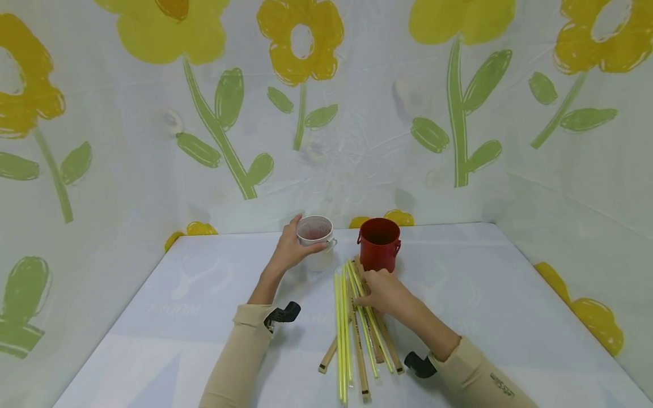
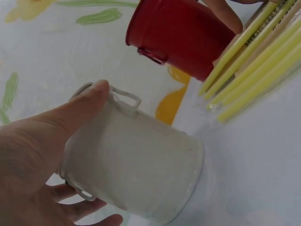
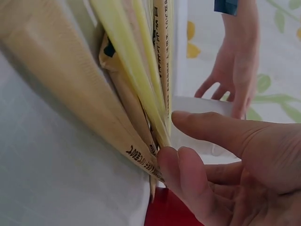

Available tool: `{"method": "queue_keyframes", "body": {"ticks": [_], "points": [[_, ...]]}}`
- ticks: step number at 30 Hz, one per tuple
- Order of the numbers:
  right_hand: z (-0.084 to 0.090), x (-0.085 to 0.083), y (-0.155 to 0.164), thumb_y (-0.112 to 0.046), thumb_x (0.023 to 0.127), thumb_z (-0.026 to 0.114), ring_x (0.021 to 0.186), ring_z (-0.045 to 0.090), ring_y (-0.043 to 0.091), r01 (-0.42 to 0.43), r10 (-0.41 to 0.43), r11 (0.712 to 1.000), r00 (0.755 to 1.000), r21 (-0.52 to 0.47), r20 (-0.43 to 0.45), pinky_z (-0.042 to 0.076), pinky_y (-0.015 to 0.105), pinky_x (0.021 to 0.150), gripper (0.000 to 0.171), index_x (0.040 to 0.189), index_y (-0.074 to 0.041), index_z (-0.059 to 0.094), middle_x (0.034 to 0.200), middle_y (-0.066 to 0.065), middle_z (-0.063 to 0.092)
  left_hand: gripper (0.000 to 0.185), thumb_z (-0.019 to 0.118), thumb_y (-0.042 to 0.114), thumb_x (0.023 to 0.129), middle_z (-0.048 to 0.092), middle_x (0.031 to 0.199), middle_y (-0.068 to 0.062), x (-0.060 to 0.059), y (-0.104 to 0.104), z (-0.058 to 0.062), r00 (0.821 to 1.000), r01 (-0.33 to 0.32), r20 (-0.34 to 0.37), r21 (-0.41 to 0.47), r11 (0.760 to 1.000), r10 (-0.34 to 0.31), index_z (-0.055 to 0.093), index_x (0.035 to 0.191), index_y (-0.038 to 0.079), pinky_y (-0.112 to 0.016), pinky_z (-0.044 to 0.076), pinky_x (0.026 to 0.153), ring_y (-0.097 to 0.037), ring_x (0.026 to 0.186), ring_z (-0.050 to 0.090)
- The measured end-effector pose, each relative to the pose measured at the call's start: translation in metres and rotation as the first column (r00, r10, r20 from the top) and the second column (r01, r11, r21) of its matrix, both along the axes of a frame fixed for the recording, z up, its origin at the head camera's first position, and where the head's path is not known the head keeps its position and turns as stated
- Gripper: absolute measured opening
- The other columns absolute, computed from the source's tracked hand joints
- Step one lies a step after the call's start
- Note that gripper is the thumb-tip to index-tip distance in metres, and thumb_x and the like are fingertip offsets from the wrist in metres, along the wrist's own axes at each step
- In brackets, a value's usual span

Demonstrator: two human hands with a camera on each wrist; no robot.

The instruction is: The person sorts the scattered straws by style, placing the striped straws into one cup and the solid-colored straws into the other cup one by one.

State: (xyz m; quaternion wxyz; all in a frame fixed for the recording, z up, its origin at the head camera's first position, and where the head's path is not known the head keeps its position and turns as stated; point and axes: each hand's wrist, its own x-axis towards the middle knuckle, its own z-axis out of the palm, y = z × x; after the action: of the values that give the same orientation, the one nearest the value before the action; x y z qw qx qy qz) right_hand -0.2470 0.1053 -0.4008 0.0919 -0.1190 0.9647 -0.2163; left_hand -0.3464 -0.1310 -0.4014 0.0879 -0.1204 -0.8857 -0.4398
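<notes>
Two small buckets stand side by side toward the far edge of the desk (image 1: 510,294): a white bucket (image 1: 316,241) and a red bucket (image 1: 380,243). The left hand (image 1: 291,249) grips the white one, thumb curled over its rim and fingers round its side. The right hand (image 1: 382,292) rests on a loose fan of yellow straws (image 1: 343,334) and paper-wrapped chopsticks (image 1: 359,354) lying just in front of the red bucket, fingers bent over their far ends; whether it already pinches one or merely presses the pile I cannot tell.

Several things could go wrong. The sticks overlap and cross, so a pull on one would likely drag its neighbours or scatter the fan toward the near edge. The straws are thin and smooth and could slip from a light pinch. The far ends of the sticks lie almost against the red bucket, so a shove forward could nudge or tip it. In the left wrist view the white bucket looks tilted, though that may be only the camera's angle; if it truly leans, it could rock on its base.

Both bucket interiors are hard to read, and their contents cannot be made out. The right wrist view is filled by blurred wrappers whose print is unreadable, and the fingertips beneath the sticks are hidden. How many sticks lie in the pile cannot be counted.
</notes>
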Motion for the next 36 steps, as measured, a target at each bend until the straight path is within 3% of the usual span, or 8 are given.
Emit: {"method": "queue_keyframes", "body": {"ticks": [14, 26, 36], "points": [[-0.0023, 0.0001, 0.0005, -0.026, 0.079, 0.082, 0.052, 0.056, 0.013, -0.016, 0.016, 1.000, 1.000, -0.018, 0.021, 0.048, 0.019, 0.049, 0.026, 0.087, -0.009, 0.065, 0.062, 0.002, 0.058, 0.108, 0.085, 0.041, 0.074, 0.041, 0.145, -0.021, -0.0022, 0.0010, -0.0060, 1.000, -0.013, 0.022, 0.018, 1.000, 0.012, 0.022, 0.156, 0.011, -0.056, 0.039, 0.107, -0.036, 0.133, 0.043], [-0.0040, 0.0007, 0.0035, -0.020, 0.083, 0.079, 0.045, 0.056, 0.013, -0.034, 0.033, 0.999, 0.999, -0.035, -0.022, 0.048, 0.020, 0.047, 0.019, 0.089, -0.008, 0.065, 0.060, 0.002, 0.057, 0.104, 0.085, 0.041, 0.074, 0.044, 0.143, -0.020, -0.0047, -0.0004, -0.0055, 1.000, -0.002, 0.009, 0.026, 1.000, 0.001, 0.025, 0.154, 0.010, -0.055, 0.041, 0.105, -0.036, 0.131, 0.046], [-0.0037, 0.0006, 0.0023, -0.017, 0.085, 0.076, 0.047, 0.059, 0.014, -0.020, 0.021, 0.998, 1.000, -0.065, 0.008, 0.050, 0.020, 0.048, 0.024, 0.105, -0.004, 0.068, 0.062, 0.005, 0.060, 0.104, 0.085, 0.043, 0.073, 0.044, 0.144, -0.018, -0.0071, -0.0030, -0.0075, 1.000, -0.004, 0.026, 0.027, 1.000, 0.004, 0.026, 0.153, 0.014, -0.055, 0.040, 0.107, -0.035, 0.132, 0.045]]}}
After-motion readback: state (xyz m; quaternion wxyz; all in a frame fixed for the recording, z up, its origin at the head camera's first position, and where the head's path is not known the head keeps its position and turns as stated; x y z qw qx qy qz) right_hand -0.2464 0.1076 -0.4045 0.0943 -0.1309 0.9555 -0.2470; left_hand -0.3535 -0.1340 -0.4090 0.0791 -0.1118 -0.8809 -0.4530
